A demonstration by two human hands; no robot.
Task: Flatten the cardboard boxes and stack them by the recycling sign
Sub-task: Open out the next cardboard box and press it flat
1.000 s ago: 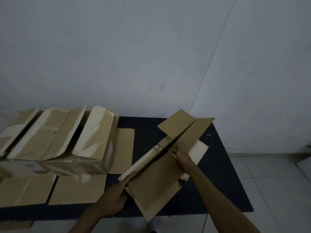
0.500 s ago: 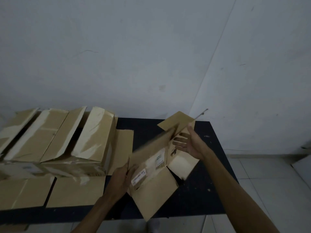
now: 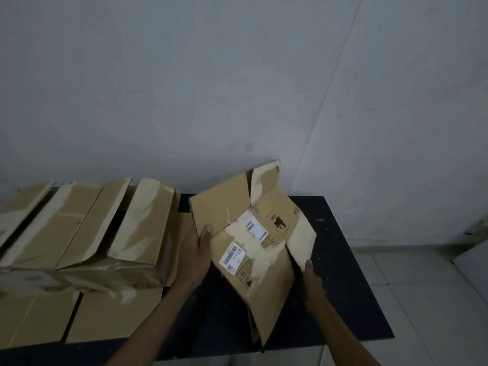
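Observation:
A small brown cardboard box (image 3: 253, 241), collapsed and with its flaps splayed out, hangs tilted over the black table (image 3: 343, 273). Its side with white shipping labels and torn tape faces me. My left hand (image 3: 195, 257) grips its left edge, thumb on the front. My right hand (image 3: 313, 280) holds the lower edge of the right flap, with its fingers hidden behind the cardboard. A larger open cardboard box (image 3: 87, 228) with raised flaps stands on the left part of the table.
A grey wall (image 3: 237, 88) rises directly behind the table. Pale tiled floor (image 3: 422, 299) shows to the right of the table. The larger box's lower flaps lie spread over the table's front left.
The small box has been turned over, so its labelled side now faces me. My left hand shifted to its left edge and my right hand dropped to the right flap.

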